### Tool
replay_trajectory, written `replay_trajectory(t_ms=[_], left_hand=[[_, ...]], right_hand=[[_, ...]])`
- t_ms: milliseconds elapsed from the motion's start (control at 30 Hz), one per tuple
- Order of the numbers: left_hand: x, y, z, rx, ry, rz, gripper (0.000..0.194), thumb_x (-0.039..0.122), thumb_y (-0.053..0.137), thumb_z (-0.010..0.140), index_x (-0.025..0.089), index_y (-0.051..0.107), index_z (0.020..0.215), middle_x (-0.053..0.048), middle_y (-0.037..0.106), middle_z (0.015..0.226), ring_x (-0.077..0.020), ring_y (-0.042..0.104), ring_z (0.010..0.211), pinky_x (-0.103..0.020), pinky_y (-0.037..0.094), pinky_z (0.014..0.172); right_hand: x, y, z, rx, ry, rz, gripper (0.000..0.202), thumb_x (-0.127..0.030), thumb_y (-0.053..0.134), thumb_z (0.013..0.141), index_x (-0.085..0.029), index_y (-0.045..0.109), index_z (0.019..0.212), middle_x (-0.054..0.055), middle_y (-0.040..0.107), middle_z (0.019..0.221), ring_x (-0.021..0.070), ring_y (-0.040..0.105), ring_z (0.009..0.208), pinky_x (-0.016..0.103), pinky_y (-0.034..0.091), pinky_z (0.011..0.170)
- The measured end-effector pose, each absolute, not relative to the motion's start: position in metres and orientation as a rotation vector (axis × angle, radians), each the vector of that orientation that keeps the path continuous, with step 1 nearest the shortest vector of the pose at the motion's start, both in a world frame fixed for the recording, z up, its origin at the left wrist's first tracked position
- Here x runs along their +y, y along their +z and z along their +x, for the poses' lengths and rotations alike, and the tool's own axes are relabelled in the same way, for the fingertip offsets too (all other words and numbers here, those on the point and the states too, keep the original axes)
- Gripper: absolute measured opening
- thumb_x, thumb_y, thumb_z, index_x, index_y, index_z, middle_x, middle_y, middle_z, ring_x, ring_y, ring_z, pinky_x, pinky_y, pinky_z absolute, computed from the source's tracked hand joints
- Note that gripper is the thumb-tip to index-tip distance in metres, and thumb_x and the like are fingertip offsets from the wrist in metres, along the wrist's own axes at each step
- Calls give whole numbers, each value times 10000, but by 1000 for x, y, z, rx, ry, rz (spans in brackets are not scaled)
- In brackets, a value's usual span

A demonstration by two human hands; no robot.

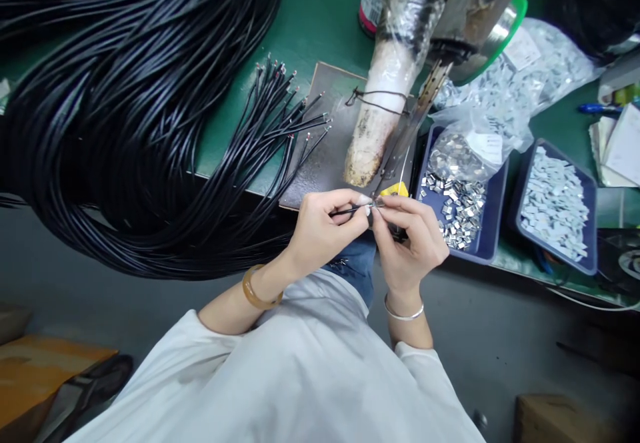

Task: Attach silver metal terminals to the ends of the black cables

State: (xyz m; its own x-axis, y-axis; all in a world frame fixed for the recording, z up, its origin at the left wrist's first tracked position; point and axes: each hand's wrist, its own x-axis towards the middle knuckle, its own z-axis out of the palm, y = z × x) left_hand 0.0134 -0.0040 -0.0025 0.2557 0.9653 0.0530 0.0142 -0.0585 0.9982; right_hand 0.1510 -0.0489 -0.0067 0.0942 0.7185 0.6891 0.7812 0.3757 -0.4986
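My left hand (325, 230) pinches a black cable (345, 212) close to its end, at the table's front edge. Fingertip to fingertip with it, my right hand (413, 236) is closed at the cable's tip on something too small to make out. Just above my fingers are the tip of a metal arm (400, 143) and a yellow piece (395, 190). A bundle of black cables (270, 110) lies to the left, its cut ends on a dark plate (320, 156). Small metal pieces fill part of a blue tray (487, 230) beside my right hand.
A wrapped, white-ended tube (383, 96) hangs over the plate. Farther right stand a second blue tray (593, 230) with pale pieces and a plastic bag (550, 63) of similar pieces. A green-rimmed spool (517, 16) and a can (373, 0) are behind. Thick cable coils (125, 96) cover the left.
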Motion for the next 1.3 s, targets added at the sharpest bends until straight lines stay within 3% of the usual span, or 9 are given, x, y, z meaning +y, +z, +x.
replay_trajectory(t_ms=[233, 433, 767, 1067, 1300], left_hand=[[-3, 0, 13, 999, 1096, 1410, 90, 146, 662, 772, 119, 748, 768, 48, 451, 535, -36, 314, 479, -155, 239, 428], [-3, 4, 10, 949, 1105, 1352, 104, 168, 675, 773, 107, 759, 774, 4, 590, 599, -41, 403, 497, -137, 304, 430], [-2, 2, 11, 992, 1044, 1317, 122, 192, 683, 754, 93, 755, 753, 42, 463, 515, -27, 321, 466, -130, 252, 411], [-2, 4, 9, 984, 995, 1292, 138, 205, 674, 746, 102, 763, 768, 2, 580, 575, -48, 407, 492, -144, 307, 434], [-2, 2, 9, 952, 928, 1269, 128, 205, 650, 778, 106, 723, 742, 26, 499, 556, -52, 355, 504, -172, 266, 453]], right_hand=[[-47, -4, 150, -1623, -85, -1337, 238, -55, 741, 798, -240, 685, 937, 7, 752, 1011, 153, 729, 907, 307, 625, 802], [-48, -5, 148, -1610, -93, -1304, 238, -61, 743, 794, -240, 671, 933, 14, 750, 1023, 163, 738, 908, 326, 642, 798], [-47, -10, 150, -1604, -38, -1265, 244, -28, 736, 781, -216, 651, 911, 43, 754, 1023, 162, 740, 913, 312, 655, 776], [-49, -12, 150, -1577, -27, -1259, 222, -64, 728, 799, -237, 646, 913, 30, 754, 1031, 169, 746, 896, 321, 655, 721], [-50, -10, 151, -1612, -27, -1264, 227, -57, 720, 805, -232, 635, 924, 25, 763, 1005, 161, 750, 901, 322, 633, 787]])
